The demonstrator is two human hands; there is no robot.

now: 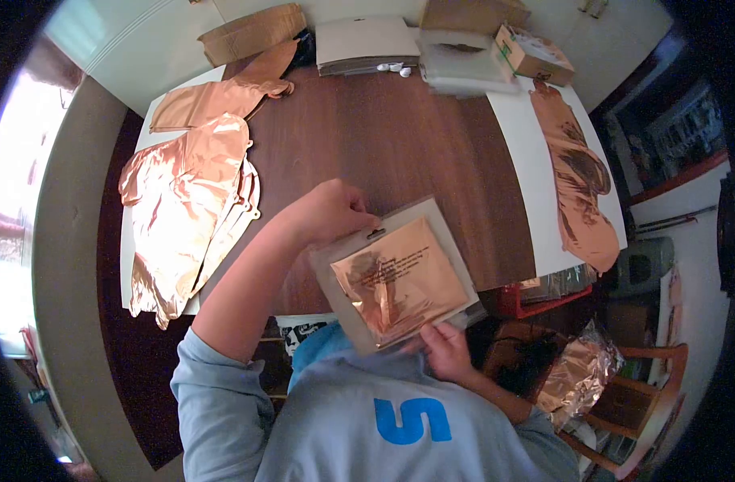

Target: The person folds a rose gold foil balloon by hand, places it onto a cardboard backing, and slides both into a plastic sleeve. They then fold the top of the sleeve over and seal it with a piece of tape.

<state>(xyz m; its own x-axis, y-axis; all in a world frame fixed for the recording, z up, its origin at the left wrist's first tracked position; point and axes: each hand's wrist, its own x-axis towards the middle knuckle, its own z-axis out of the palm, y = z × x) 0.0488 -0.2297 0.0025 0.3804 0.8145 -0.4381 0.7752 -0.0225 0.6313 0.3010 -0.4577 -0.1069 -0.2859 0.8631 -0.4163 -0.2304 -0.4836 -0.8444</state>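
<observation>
A clear plastic packet (pixel 456 277) with a backing card and a folded rose-gold foil balloon (pixel 408 273) inside is held tilted in front of my chest, over the table's near edge. Small dark print shows across its front. My left hand (pixel 339 213) is closed at the packet's top edge, beside the hang slot, its fingertips partly hidden. Down at the lower edge, my right hand (pixel 446 351) grips the packet with the thumb on the front; its other fingers are largely out of sight behind it.
Flat rose-gold foil balloons (pixel 187 193) are piled on the table's left, with another foil balloon (pixel 576 177) on the right. At the back are a stack of cards (pixel 367 44), clear bags (pixel 464 64) and a cardboard box (pixel 534 53). A red crate (pixel 544 304) and a wooden chair (pixel 653 410) are at right.
</observation>
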